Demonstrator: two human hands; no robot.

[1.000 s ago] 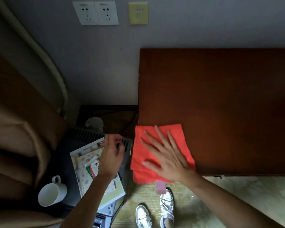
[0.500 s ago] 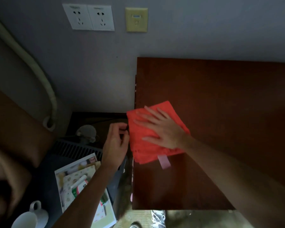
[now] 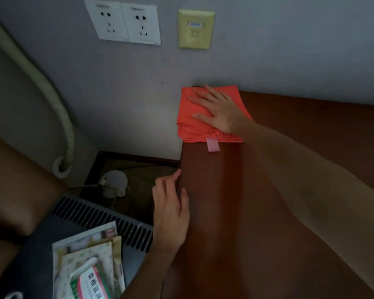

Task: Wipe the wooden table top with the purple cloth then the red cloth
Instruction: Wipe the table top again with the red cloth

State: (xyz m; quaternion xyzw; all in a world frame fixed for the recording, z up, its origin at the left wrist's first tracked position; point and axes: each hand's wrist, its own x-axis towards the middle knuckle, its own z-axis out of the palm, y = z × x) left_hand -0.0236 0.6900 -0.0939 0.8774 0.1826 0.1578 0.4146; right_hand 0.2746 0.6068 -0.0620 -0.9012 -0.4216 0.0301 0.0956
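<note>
A folded red cloth (image 3: 193,128) with a pink tag (image 3: 213,145) lies on the far left corner of the dark wooden table top (image 3: 235,201), against the wall. My right hand (image 3: 218,111) presses flat on it, fingers spread. Nearer to me, my left hand (image 3: 171,212) holds the table's left edge, thumb on top and fingers down the side. No purple cloth is in view.
Left of the table and lower down is a dark vented appliance (image 3: 99,214) with booklets and a medicine box (image 3: 86,262) on it. Wall sockets (image 3: 123,21) and a yellow plate (image 3: 195,29) sit above. A pale hose (image 3: 41,83) runs down the left wall.
My right hand has slid the red cloth from the table's near left edge up to the far left corner. My left hand has moved from the booklets to the table's left edge.
</note>
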